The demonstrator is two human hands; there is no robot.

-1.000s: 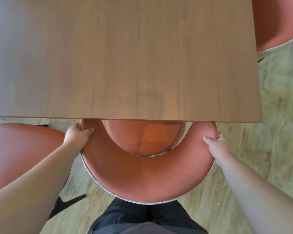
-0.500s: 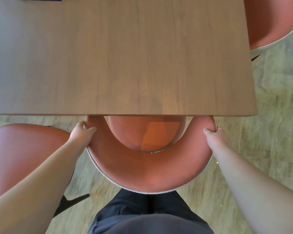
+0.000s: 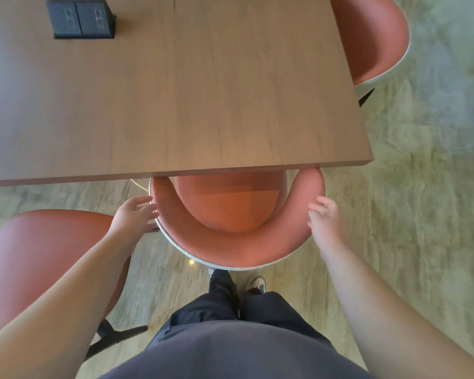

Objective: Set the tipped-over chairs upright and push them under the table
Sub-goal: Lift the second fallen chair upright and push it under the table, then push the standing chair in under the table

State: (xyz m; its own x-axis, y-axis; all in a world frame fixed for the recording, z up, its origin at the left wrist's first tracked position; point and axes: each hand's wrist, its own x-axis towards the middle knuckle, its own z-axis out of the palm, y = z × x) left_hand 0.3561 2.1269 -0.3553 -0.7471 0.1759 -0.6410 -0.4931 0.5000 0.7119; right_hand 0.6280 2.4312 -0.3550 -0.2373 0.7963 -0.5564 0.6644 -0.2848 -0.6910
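Worktop [image 3: 203, 99]: brown wood-grain board, a faint seam running away from its far edge.
Socket box [image 3: 81, 19]: black, sits on the worktop toward its far left.
Floor [image 3: 422, 214]: pale, mottled greenish-grey, around the worktop.
Middle chair [image 3: 238, 253]: stands on the floor, seat partly under the worktop's near edge.
Left chair [image 3: 39, 255]: on the floor, clear of the worktop's near edge.
Right chair [image 3: 372, 36]: on the floor at the worktop's right side.

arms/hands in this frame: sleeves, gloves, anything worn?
Both forearms are bare to the frame edge, with no sleeves in view. Left hand and right hand wear no gloves; no rings, watch or bands are visible, though both hands are slightly blurred.
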